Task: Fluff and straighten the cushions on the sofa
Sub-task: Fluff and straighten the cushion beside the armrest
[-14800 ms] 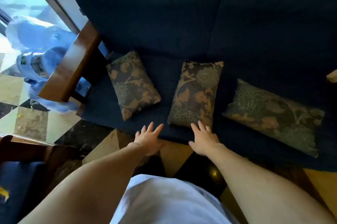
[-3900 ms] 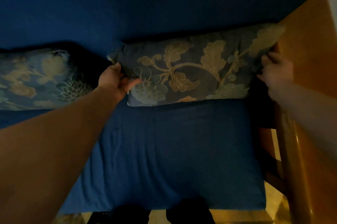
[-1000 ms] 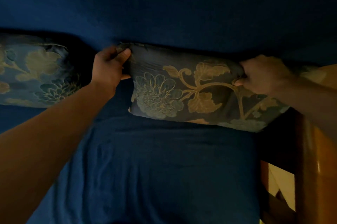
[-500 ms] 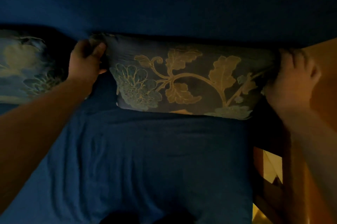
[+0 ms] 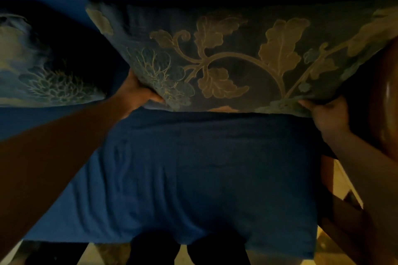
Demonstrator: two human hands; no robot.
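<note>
A dark floral cushion (image 5: 232,57) with tan leaves stands upright against the backrest of the dark blue sofa (image 5: 204,178), at its right end. My left hand (image 5: 137,94) grips the cushion's lower left corner, thumb on the front face. My right hand (image 5: 329,116) grips its lower right edge from below. A second floral cushion (image 5: 43,70) leans against the backrest at the far left, untouched.
A polished wooden armrest (image 5: 385,103) runs along the right side of the sofa, close to my right hand. Pale tiled floor (image 5: 342,180) shows beyond the seat's right edge and at the bottom. My dark shoes (image 5: 189,249) stand at the seat front.
Both hands have dropped from the cushion's upper corners and side to its lower corners. The cushion looms larger and closer in view, standing straighter against the backrest.
</note>
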